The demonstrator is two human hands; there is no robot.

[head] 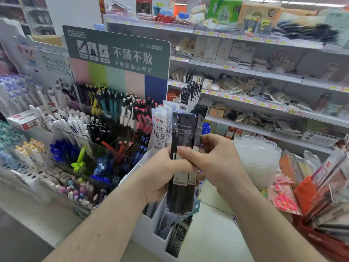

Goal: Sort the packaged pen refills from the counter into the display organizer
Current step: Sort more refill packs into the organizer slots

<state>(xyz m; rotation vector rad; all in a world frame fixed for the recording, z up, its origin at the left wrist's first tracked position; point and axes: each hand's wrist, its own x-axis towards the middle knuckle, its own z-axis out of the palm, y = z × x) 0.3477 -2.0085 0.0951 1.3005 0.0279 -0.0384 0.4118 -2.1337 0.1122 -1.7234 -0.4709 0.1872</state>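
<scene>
Gripping together a bunch of black refill packs (184, 157), the left hand (162, 173) and the right hand (217, 159) hold it upright just above the white organizer (151, 229)

Shop interior. Tiered shelves (264, 72) with yellow price tags ran along the right, stocked with packaged goods. A green sign (117, 52) stood behind pen racks (105, 118). Light was bright, even.
</scene>
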